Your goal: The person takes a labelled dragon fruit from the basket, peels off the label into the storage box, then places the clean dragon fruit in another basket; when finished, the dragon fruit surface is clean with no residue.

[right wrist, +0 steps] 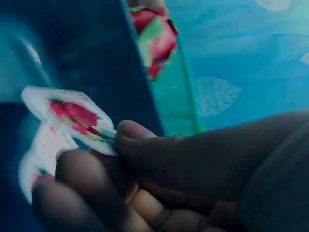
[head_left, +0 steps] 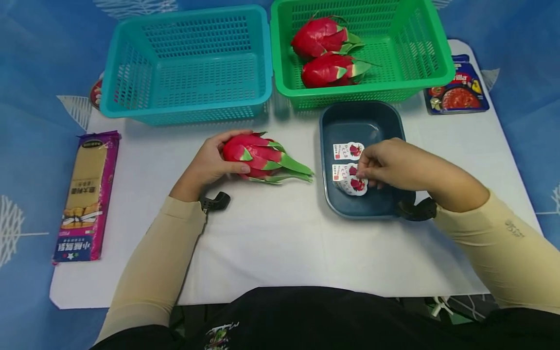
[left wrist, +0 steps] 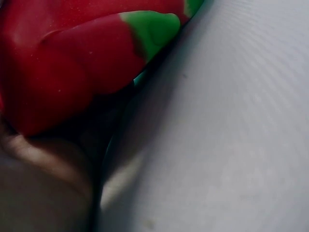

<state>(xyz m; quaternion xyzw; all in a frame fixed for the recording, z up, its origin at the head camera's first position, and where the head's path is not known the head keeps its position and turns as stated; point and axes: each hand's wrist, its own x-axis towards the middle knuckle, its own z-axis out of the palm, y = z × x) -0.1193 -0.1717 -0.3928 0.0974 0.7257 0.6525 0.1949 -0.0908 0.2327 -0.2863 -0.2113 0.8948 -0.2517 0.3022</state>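
My left hand [head_left: 210,158] grips the blunt end of a red dragon fruit [head_left: 262,158] on the white table, thumb on the near side and fingers on the far side. Its green leaf tips point right. Up close, the left wrist view shows the fruit's red skin [left wrist: 72,63]. Over the dark blue tray [head_left: 325,146], my right hand [head_left: 393,163] pinches a white dragon fruit sticker [right wrist: 72,116] between thumb and fingers. More such stickers [head_left: 347,151] lie in the tray, partly covered by that hand.
At the back stand a blue basket [head_left: 188,114] and a green basket [head_left: 363,92] with two dragon fruits [head_left: 323,70] inside. A pasta packet [head_left: 85,194] lies along the left edge. A blue sauce packet [head_left: 459,92] sits at the right, beyond the tray.
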